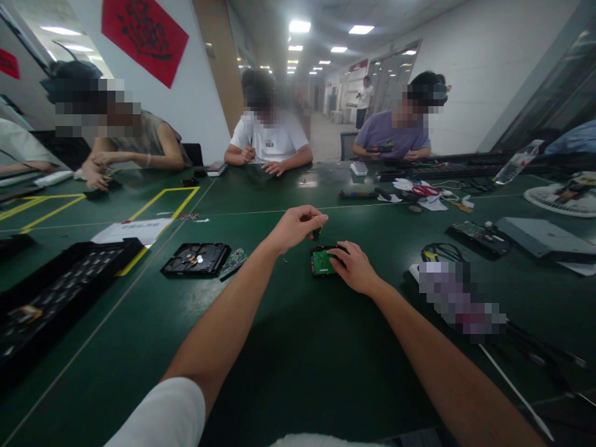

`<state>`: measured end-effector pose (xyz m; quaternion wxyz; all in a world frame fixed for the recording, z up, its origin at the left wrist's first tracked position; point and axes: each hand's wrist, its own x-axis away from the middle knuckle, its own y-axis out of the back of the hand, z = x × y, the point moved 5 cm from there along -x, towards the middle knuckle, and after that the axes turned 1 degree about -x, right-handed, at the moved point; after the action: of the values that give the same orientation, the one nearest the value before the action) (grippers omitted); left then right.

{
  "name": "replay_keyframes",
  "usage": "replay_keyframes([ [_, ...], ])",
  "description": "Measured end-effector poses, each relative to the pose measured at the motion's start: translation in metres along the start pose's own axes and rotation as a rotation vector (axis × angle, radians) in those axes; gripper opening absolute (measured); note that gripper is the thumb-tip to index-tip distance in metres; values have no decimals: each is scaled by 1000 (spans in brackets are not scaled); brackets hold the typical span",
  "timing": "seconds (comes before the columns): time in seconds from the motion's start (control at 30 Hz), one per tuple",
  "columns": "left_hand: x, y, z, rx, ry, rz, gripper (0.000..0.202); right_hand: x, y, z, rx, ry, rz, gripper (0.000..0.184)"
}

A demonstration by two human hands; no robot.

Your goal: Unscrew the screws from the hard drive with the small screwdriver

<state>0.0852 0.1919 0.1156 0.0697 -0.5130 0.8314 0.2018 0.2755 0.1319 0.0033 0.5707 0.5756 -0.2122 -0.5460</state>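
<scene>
A small hard drive with a green circuit board [322,261] lies on the dark green table [298,347] in front of me. My right hand [354,267] rests on its right side, fingers curled over the edge. My left hand [298,226] hovers just above and behind the drive, fingers pinched on a small dark tool or part [316,234] that I cannot make out. Left of the drive lie an opened black drive case [195,259] and a loose green circuit board [234,261].
A black tray [56,292] with several slots sits at the left. Papers, cables, scissors, a grey box [542,237] and more drive parts lie at the right. Three people sit across the table, working with their hands. Yellow tape marks the table at left.
</scene>
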Motion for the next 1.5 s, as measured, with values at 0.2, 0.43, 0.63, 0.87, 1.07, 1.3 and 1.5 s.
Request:
replay_keyframes([
  [0.2,0,-2,2,198,61,52,29,-1,0,0,10,3,12,36],
  [0.43,-1,-2,6,123,28,-30,29,-1,0,0,7,1,5,36],
  [0.63,-2,-2,7,129,15,-56,30,-1,1,2,2,-1,6,37],
  [0.87,-2,-4,4,232,40,37,24,0,1,0,18,-7,45,40],
  [1.07,-3,-3,5,310,70,40,19,0,3,3,32,-10,82,45],
  [1.3,0,-2,4,181,57,-26,22,0,3,3,25,-19,93,47],
  [1.5,0,-4,0,190,25,17,22,1,2,2,11,-14,87,46],
])
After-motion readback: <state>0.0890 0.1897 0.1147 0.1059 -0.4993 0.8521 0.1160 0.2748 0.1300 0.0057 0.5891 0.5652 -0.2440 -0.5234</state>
